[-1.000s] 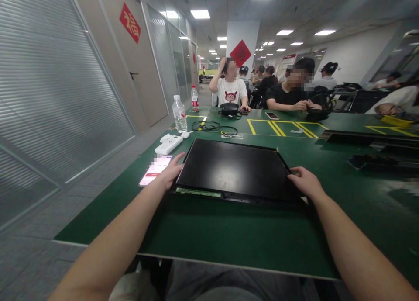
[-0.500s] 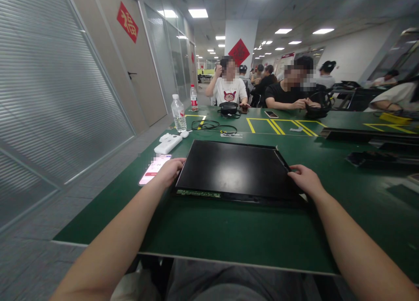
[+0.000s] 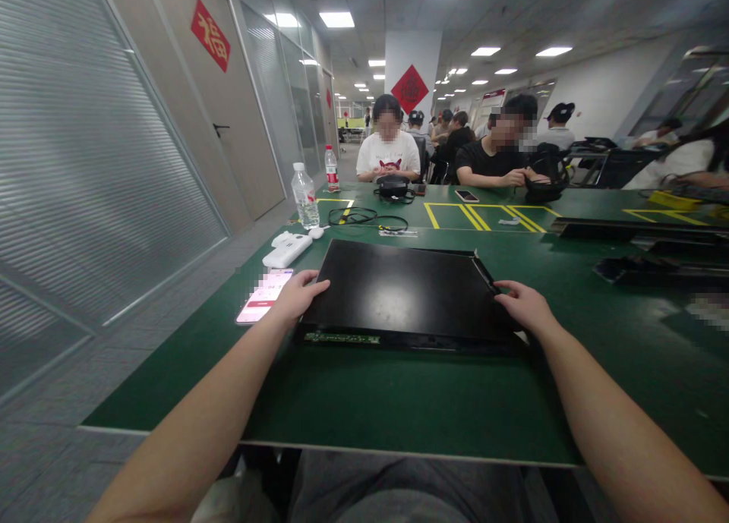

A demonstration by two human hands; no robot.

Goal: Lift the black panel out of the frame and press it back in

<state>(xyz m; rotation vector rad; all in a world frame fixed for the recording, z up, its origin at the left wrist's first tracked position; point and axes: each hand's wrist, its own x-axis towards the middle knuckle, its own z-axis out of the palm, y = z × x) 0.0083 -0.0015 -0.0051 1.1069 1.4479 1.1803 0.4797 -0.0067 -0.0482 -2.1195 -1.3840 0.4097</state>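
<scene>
A flat black display panel [image 3: 399,291] lies in front of me, with a light reflected on its glossy face. Along its near edge runs a narrow green circuit board [image 3: 342,338]. My left hand [image 3: 296,295] grips the panel's left edge, thumb on top and the other fingers partly hidden beneath. At the opposite side, my right hand [image 3: 527,308] is closed on the right edge, where a dark frame strip [image 3: 485,272] stands out from the corner. Close to my left hand lies a lit phone [image 3: 265,295].
On the green table [image 3: 410,409] stand a clear water bottle [image 3: 306,196] and a red-capped bottle [image 3: 331,169]. A white device [image 3: 287,250] and a black cable [image 3: 364,218] lie beyond the panel. Dark strips [image 3: 654,271] are at the right. Two people sit across.
My left thumb has come up onto the panel's face. The panel stays in both hands. Across the table, a person has lowered a raised arm.
</scene>
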